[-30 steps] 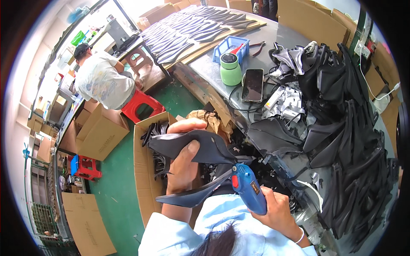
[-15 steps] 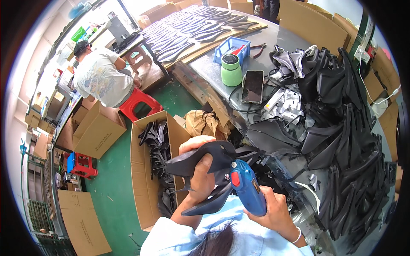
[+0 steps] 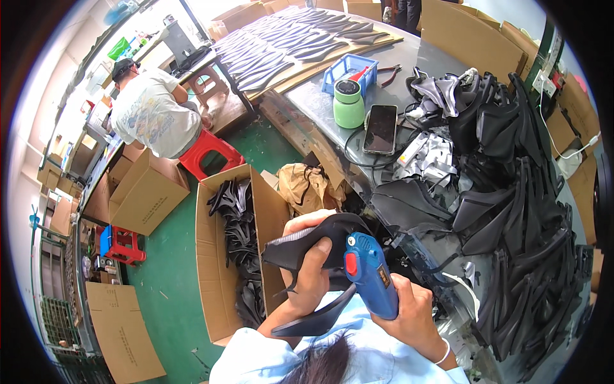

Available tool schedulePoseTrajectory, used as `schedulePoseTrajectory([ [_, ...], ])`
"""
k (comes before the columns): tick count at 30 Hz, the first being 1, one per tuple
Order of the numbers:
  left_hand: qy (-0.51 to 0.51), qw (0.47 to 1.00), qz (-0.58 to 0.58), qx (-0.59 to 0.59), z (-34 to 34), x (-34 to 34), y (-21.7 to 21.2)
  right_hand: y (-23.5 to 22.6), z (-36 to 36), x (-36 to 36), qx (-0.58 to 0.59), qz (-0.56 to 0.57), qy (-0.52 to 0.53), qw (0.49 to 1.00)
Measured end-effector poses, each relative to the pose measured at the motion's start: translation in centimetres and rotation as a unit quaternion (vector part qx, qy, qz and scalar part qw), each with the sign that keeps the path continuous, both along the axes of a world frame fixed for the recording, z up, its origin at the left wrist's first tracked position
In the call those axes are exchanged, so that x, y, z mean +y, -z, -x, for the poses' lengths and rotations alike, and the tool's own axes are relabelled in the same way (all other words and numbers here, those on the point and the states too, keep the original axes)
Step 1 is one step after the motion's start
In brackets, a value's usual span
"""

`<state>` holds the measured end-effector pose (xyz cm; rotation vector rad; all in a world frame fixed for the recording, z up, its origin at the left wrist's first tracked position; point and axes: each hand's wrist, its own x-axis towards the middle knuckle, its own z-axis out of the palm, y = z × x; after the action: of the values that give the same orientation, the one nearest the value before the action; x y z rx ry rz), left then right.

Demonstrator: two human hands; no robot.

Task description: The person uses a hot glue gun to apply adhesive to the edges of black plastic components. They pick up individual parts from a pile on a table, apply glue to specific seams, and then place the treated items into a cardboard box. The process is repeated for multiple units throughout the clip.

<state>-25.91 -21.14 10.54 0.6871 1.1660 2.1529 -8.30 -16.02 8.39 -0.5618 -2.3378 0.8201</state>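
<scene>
Over my lap my left hand (image 3: pixel 309 272) grips a curved black moulded piece (image 3: pixel 291 248), its thumb pressed on the near face and its fingers behind. A long pointed lobe of black material (image 3: pixel 316 318) hangs lower, beside my left wrist. My right hand (image 3: pixel 412 313) is wrapped round the lower body of a blue handheld tool (image 3: pixel 374 281) with a red button. The tool's top end is right beside the black piece's right edge; whether they touch I cannot tell. Its working tip is hidden from view.
A cardboard box (image 3: pixel 214 269) of similar black pieces stands to the left. On the metal table (image 3: pixel 307 96) are a heap of black pieces (image 3: pixel 511 211), a phone (image 3: pixel 380 130), a green bottle (image 3: pixel 348 105), a blue basket (image 3: pixel 342 70) and pliers (image 3: pixel 389 75). A person (image 3: pixel 153 115) sits on a red stool (image 3: pixel 211 153).
My left hand and the black piece have shifted slightly right and turned, so the piece now overlaps closer to the blue tool's top. The tool has hardly moved.
</scene>
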Motion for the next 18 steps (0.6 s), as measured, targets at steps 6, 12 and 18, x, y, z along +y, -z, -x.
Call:
schedulePoseTrajectory([
  [6, 0.089, 0.987, 0.104, 0.086, 2.0, -1.0, -1.5, -0.4, -0.1, -0.2, -0.042, -0.044, 0.012, 0.998],
  [12, 0.203, 0.930, 0.192, 0.240, 4.0, -0.8, -1.7, -0.2, -0.1, -0.4, -0.017, -0.026, -0.014, 0.999],
  [18, 0.266, 0.921, 0.163, 0.232, 4.3, -1.0, -0.9, -0.4, -0.2, -0.8, -0.008, 0.003, -0.036, 0.999],
])
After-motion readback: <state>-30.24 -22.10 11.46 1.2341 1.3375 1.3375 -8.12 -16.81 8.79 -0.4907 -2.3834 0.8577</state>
